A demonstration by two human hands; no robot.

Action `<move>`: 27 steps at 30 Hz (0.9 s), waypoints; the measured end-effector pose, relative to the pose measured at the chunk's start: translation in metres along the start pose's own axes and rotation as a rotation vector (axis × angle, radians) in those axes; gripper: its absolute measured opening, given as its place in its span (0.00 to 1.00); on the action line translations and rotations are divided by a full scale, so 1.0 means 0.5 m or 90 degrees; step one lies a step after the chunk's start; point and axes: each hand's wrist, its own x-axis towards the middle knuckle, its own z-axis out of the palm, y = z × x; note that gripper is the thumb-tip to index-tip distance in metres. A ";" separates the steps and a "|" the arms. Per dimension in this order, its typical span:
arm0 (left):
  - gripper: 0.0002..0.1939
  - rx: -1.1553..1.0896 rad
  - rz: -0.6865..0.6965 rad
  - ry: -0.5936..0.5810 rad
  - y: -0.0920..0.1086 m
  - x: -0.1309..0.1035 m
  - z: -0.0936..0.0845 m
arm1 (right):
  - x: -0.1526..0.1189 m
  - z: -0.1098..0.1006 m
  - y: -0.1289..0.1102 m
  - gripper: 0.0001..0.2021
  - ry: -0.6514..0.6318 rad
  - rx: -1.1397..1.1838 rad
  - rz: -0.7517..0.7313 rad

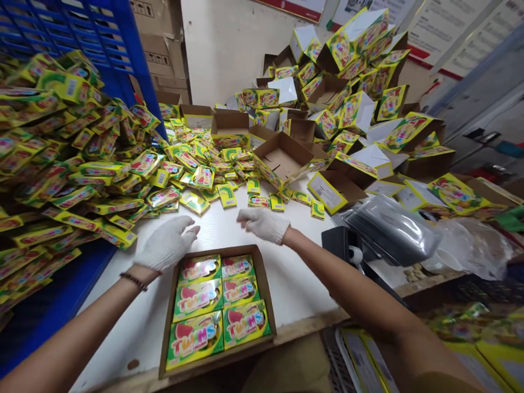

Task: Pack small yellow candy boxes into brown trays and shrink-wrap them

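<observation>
Both hands wear white gloves with bare fingertips. My left hand (167, 243) is over the white table (298, 284), just above the upper left corner of an open brown tray box (269, 322); its fingers are apart and hold nothing. Beyond the tray's upper right corner is my right hand (265, 225), palm down, fingers extended, with nothing visible in it. Several small yellow-green packs (198, 295) printed "TWINS" lie flat in the tray in two columns. Past my hands, loose packs (194, 201) are scattered at the edge of a large heap.
A blue crate (143, 71) spills packs (49, 142) at the left. Open display boxes (286, 158) are piled at the back and right. A dark device with a clear cover (393, 229) stands on the right, beside a plastic bag (475, 248). Packed yellow boxes (364, 360) sit below the table.
</observation>
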 end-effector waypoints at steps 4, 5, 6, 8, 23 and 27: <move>0.20 0.111 -0.036 0.025 -0.035 0.138 0.052 | 0.092 -0.007 0.118 0.20 0.057 -0.137 0.181; 0.24 0.143 -0.034 0.029 -0.041 0.165 0.063 | 0.106 -0.005 0.138 0.21 0.049 -0.149 0.201; 0.27 0.170 -0.027 0.029 -0.047 0.186 0.072 | 0.115 -0.001 0.152 0.22 0.042 -0.161 0.217; 0.31 0.208 -0.005 0.008 -0.053 0.208 0.080 | 0.121 0.011 0.159 0.23 0.024 -0.180 0.238; 0.27 -0.060 -0.192 0.117 -0.077 0.060 0.007 | 0.108 0.061 0.125 0.19 -0.056 -0.378 -0.191; 0.29 -0.432 -0.302 0.191 -0.058 0.026 -0.013 | 0.075 0.004 0.079 0.18 -0.018 -0.306 -0.097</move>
